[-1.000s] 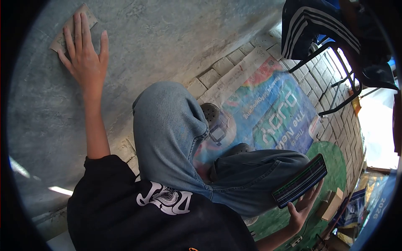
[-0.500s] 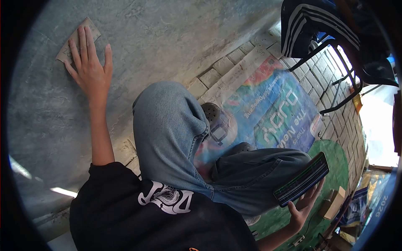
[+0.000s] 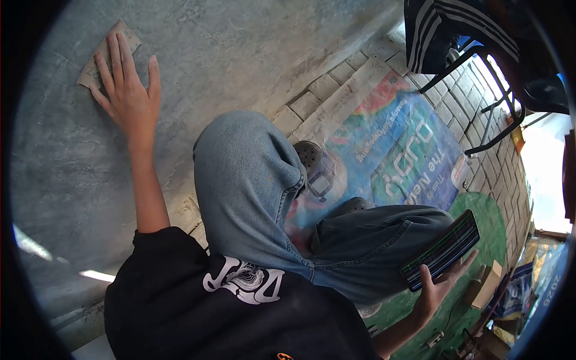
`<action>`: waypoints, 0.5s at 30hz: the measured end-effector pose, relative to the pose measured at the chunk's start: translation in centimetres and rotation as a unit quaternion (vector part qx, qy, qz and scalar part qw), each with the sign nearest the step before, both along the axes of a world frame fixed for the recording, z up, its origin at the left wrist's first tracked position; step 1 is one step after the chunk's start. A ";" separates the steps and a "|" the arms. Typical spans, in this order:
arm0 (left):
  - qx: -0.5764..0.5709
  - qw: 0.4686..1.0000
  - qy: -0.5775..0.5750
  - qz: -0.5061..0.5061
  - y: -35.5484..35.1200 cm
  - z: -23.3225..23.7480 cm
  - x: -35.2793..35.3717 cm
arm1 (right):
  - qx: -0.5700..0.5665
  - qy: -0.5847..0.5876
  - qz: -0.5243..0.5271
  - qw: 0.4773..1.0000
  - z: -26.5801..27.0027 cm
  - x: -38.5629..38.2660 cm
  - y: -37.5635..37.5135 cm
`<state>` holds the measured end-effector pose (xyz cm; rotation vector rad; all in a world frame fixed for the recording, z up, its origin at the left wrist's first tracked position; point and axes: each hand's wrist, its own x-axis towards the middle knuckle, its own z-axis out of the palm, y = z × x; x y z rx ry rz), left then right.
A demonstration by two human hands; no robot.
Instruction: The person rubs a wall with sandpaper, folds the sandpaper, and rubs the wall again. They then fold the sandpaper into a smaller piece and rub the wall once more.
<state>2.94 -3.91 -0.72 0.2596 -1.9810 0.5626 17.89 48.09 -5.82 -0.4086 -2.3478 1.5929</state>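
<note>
My left hand (image 3: 128,96) lies flat with its fingers spread, pressing a piece of tan sandpaper (image 3: 91,73) against the grey wall (image 3: 240,54). Printed marks show on the sandpaper's back, and part of it is hidden under the fingers. Low on the right, my right hand (image 3: 433,294) grips a smartphone (image 3: 441,251), thumb over its near edge and fingers partly hidden behind it. Dark bands with thin green and pale lines fill the phone's screen.
My jeans-covered knees (image 3: 246,174) are bent between both hands. A printed banner (image 3: 414,144) covers the paving bricks (image 3: 498,174). A metal-framed chair (image 3: 504,129) stands at upper right, a cardboard box (image 3: 485,285) at lower right on a green surface (image 3: 489,219).
My left hand and the sandpaper have shifted slightly up the wall. The phone in my right hand has moved a little and turned, and the whole view has shifted slightly.
</note>
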 end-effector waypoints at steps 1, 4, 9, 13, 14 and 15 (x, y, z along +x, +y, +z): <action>0.002 1.000 0.000 -0.001 0.0 0.0 0.0 | 0.000 0.000 0.000 1.000 0.0 -0.1 -0.2; 0.000 1.000 0.001 0.007 0.1 0.0 0.0 | 0.043 0.003 -0.028 0.999 -0.1 -0.4 -0.7; -0.002 1.000 -0.002 0.008 0.1 -0.1 0.0 | -0.151 -0.001 -0.053 0.987 1.1 -0.1 0.0; -0.005 1.000 -0.002 0.009 0.1 -0.1 0.0 | -0.140 0.011 0.015 0.990 0.8 0.3 1.0; -0.005 1.000 -0.002 0.009 0.1 -0.1 0.1 | -0.129 0.008 0.021 0.991 0.9 0.4 1.0; -0.005 1.000 -0.003 0.007 0.2 -0.1 0.1 | -0.118 0.005 0.027 0.993 0.9 0.4 1.0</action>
